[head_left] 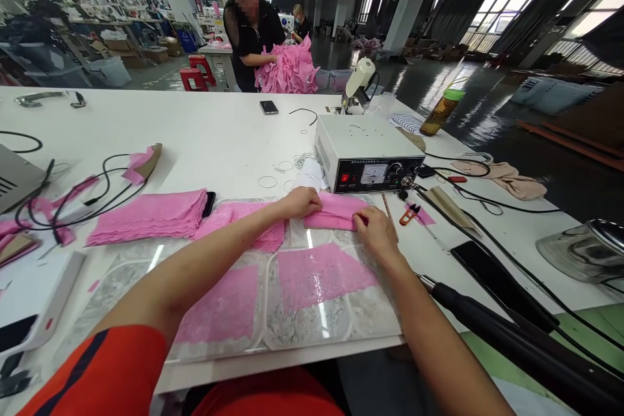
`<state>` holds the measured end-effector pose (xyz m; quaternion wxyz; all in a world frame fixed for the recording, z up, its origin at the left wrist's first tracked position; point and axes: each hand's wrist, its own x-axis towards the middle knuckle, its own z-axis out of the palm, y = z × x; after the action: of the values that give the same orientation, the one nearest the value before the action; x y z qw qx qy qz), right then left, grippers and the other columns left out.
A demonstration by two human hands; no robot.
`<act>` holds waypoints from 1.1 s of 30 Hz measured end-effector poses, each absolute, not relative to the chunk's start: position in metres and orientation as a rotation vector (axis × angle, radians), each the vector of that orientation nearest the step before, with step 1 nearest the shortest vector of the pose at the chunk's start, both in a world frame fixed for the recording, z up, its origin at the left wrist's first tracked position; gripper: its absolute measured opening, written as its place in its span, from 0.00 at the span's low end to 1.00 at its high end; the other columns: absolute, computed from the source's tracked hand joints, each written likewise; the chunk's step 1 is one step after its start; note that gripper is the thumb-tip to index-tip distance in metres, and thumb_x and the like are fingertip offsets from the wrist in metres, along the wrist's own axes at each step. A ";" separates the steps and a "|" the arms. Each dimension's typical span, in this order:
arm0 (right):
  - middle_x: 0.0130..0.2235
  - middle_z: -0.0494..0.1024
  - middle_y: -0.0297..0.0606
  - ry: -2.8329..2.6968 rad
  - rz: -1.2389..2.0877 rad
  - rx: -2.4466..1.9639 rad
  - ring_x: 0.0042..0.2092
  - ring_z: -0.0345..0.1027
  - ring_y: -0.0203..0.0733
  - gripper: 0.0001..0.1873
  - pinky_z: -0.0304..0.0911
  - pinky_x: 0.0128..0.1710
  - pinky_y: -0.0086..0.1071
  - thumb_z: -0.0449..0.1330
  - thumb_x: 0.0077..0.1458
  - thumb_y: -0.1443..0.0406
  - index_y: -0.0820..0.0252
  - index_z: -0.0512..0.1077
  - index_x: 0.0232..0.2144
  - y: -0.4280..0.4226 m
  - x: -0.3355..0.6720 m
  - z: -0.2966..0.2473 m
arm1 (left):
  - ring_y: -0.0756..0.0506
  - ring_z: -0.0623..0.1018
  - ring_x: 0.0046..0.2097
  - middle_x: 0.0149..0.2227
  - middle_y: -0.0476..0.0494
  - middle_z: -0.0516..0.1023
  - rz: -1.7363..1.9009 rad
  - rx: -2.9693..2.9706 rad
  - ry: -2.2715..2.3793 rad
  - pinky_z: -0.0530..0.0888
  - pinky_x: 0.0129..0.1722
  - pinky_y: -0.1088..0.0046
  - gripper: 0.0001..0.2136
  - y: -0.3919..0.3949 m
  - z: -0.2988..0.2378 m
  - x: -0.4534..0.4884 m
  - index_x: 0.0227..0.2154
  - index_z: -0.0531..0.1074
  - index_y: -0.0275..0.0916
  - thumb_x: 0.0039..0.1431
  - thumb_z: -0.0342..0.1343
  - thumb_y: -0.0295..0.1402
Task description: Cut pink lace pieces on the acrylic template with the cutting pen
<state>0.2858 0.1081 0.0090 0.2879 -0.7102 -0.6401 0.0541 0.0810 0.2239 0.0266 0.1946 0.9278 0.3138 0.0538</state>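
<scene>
A folded pink fabric piece [337, 208] lies at the far edge of the work board, in front of the white control box. My left hand [303, 201] is closed on its left end, fingertips pressed together. At the other end, the thumb and fingers of my right hand [377, 231] pinch the near corner. Two flat pink pieces, one on the left [221, 305] and one on the right [319, 273], spread over the shiny see-through board [307, 328]. Left of my hands are a loose pink pile [258, 224] and a neat pink stack [151, 216].
The control box [370, 143] stands just beyond my hands. Orange thread snips [409, 213] lie to the right. A black-handled tool [468, 305] with a cable reaches along my right forearm. A glass jar [582, 250] stands far right. Across the table, a person [251, 32] holds pink fabric.
</scene>
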 end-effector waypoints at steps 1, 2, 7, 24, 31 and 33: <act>0.37 0.78 0.41 -1.708 0.143 -1.902 0.40 0.67 0.43 0.12 0.58 0.42 0.35 0.51 0.55 0.66 0.58 0.75 0.28 0.108 0.286 0.009 | 0.44 0.75 0.46 0.49 0.41 0.72 0.153 2.591 0.879 0.75 0.46 0.61 0.14 0.224 0.027 0.081 0.49 0.69 0.36 0.65 0.54 0.38; 0.37 0.78 0.41 -1.708 0.140 -1.906 0.40 0.67 0.42 0.12 0.58 0.41 0.35 0.51 0.55 0.66 0.58 0.75 0.28 0.108 0.285 0.009 | 0.44 0.75 0.46 0.49 0.41 0.72 0.155 2.579 0.878 0.75 0.46 0.61 0.14 0.225 0.027 0.081 0.49 0.69 0.36 0.65 0.54 0.38; 0.37 0.78 0.40 -1.714 0.109 -1.913 0.39 0.67 0.42 0.14 0.58 0.41 0.34 0.50 0.56 0.66 0.58 0.75 0.27 0.108 0.284 0.009 | 0.43 0.75 0.47 0.49 0.41 0.72 0.163 2.523 0.879 0.75 0.45 0.61 0.15 0.227 0.031 0.081 0.49 0.69 0.36 0.64 0.54 0.39; 0.42 0.76 0.47 -1.797 -0.071 -2.010 0.44 0.66 0.47 0.10 0.56 0.44 0.39 0.54 0.54 0.66 0.63 0.74 0.35 0.124 0.235 0.021 | 0.44 0.76 0.45 0.48 0.41 0.73 0.167 2.514 0.960 0.76 0.44 0.62 0.15 0.222 0.045 0.083 0.49 0.69 0.35 0.64 0.54 0.38; 0.43 0.76 0.44 -1.772 -0.038 -2.041 0.43 0.67 0.46 0.12 0.56 0.38 0.35 0.53 0.52 0.70 0.60 0.74 0.38 0.122 0.243 0.015 | 0.43 0.75 0.47 0.49 0.41 0.72 0.088 2.550 1.041 0.75 0.45 0.60 0.15 0.218 0.056 0.087 0.50 0.69 0.35 0.64 0.54 0.38; 0.43 0.76 0.43 -1.761 -0.022 -2.037 0.42 0.67 0.45 0.12 0.56 0.37 0.35 0.52 0.54 0.68 0.59 0.74 0.37 0.123 0.246 0.014 | 0.43 0.75 0.47 0.50 0.41 0.72 0.060 2.574 1.055 0.75 0.45 0.60 0.15 0.218 0.060 0.089 0.50 0.69 0.35 0.64 0.54 0.38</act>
<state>0.2455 0.1231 0.0142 0.2224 -0.7376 -0.6375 -0.0080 0.0893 0.2178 0.0597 0.1784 0.9102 0.3732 0.0211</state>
